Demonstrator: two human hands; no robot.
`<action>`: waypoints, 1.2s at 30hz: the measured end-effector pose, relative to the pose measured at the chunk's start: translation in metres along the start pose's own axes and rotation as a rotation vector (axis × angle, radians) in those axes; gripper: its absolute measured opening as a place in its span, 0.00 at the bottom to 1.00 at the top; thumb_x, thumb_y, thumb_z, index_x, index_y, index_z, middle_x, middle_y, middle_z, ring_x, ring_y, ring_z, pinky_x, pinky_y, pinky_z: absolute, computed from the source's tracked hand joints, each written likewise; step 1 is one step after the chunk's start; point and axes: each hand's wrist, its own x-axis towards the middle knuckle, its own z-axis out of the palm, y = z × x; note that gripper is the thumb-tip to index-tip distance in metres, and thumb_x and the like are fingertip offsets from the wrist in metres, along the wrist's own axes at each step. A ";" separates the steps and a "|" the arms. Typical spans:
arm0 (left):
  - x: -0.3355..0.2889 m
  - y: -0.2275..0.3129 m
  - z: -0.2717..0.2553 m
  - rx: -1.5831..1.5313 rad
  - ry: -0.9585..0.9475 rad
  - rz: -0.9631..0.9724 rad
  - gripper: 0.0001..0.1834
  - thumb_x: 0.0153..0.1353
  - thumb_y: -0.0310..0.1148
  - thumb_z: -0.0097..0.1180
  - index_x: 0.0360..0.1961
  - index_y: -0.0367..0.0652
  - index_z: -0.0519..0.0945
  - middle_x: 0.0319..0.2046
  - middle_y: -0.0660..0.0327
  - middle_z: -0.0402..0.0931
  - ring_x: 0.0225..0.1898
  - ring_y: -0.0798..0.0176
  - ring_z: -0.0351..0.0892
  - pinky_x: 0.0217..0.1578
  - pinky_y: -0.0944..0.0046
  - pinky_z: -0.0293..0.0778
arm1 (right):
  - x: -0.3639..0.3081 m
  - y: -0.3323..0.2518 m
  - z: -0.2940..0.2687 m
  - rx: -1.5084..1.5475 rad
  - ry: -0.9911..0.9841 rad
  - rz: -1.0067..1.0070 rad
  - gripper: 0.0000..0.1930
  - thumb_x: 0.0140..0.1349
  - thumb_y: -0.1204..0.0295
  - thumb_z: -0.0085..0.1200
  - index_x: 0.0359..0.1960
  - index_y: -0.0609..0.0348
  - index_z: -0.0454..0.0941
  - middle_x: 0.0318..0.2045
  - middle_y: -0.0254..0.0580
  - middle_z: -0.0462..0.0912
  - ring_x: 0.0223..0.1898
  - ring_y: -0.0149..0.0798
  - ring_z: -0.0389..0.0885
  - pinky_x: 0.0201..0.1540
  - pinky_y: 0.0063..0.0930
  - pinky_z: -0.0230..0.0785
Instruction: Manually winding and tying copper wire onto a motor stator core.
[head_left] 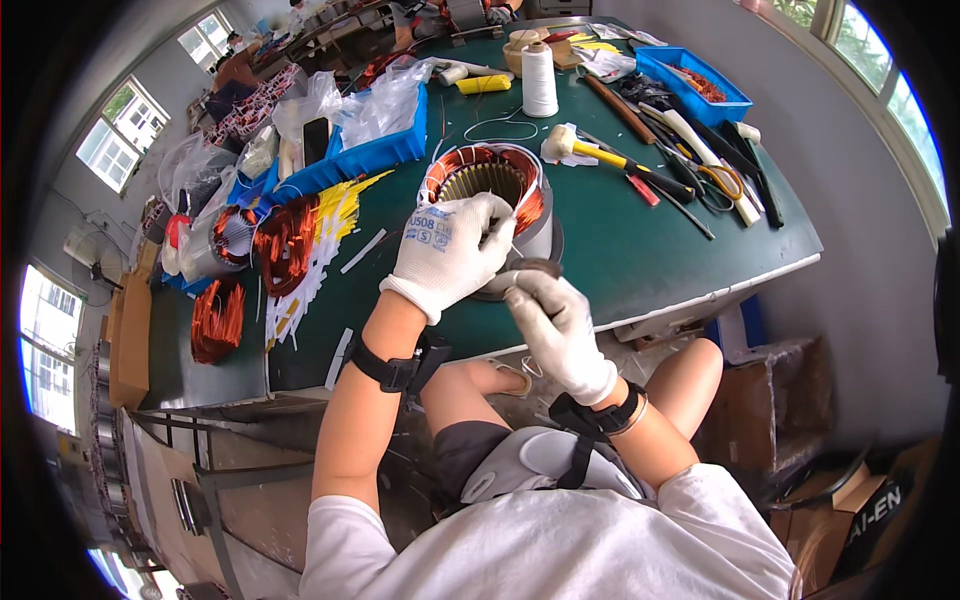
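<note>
Stator [487,180]: on bench [720,235], bore up, prob. for access.
L hand [455,250]: fingers curled at stator; can't tell if gripping.
R hand [560,335]: pinching dark pc [537,266], ID unclear.
Mallet [605,155]: R of stator, prob. for reach.

Copper coil bundles [217,320] and a fan of yellow and white strips [310,255] lie toward the left edge of my green-topped workbench [640,255], a large blue bin [385,155] beyond them. A copper-wound stator [531,205] stands near the middle of the near edge; toward the far edge rises a white thread spool [539,85]. My yellow-handled mallet [610,156] lies toward the right edge, a small blue tray [730,110] by the far right corner.
</note>
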 end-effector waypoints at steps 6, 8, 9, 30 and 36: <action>-0.006 -0.003 0.000 -0.256 0.049 -0.061 0.08 0.56 0.28 0.60 0.37 0.40 0.76 0.32 0.53 0.82 0.36 0.49 0.83 0.39 0.54 0.77 | 0.066 -0.020 -0.034 -0.725 0.112 -0.364 0.12 0.60 0.75 0.55 0.45 0.51 0.84 0.37 0.50 0.83 0.35 0.51 0.84 0.37 0.38 0.76; -0.010 -0.007 0.003 -0.255 0.088 -0.040 0.10 0.55 0.26 0.61 0.37 0.39 0.75 0.32 0.53 0.82 0.36 0.49 0.83 0.40 0.54 0.76 | 0.090 -0.023 -0.052 -0.929 -0.168 -0.385 0.12 0.60 0.74 0.54 0.44 0.51 0.84 0.35 0.49 0.82 0.33 0.50 0.84 0.36 0.38 0.77; -0.012 -0.009 0.004 -0.226 0.090 -0.040 0.10 0.56 0.25 0.61 0.38 0.38 0.76 0.34 0.53 0.82 0.36 0.53 0.83 0.40 0.57 0.77 | 0.099 -0.024 -0.058 -1.047 -0.276 -0.470 0.11 0.60 0.71 0.54 0.42 0.50 0.84 0.32 0.48 0.82 0.33 0.49 0.84 0.35 0.39 0.76; -0.013 -0.010 0.013 -0.071 0.196 0.002 0.07 0.55 0.27 0.59 0.36 0.41 0.83 0.32 0.54 0.83 0.34 0.51 0.82 0.43 0.56 0.76 | 0.141 -0.043 -0.066 -1.107 -0.664 -0.434 0.12 0.65 0.66 0.49 0.42 0.53 0.84 0.36 0.43 0.84 0.39 0.40 0.85 0.44 0.34 0.73; -0.013 -0.012 0.010 -0.057 0.129 0.046 0.07 0.55 0.27 0.58 0.34 0.44 0.85 0.31 0.56 0.83 0.37 0.51 0.82 0.44 0.54 0.74 | 0.088 -0.017 -0.055 0.807 -0.572 0.132 0.15 0.70 0.59 0.52 0.43 0.60 0.79 0.27 0.34 0.77 0.24 0.24 0.67 0.28 0.19 0.59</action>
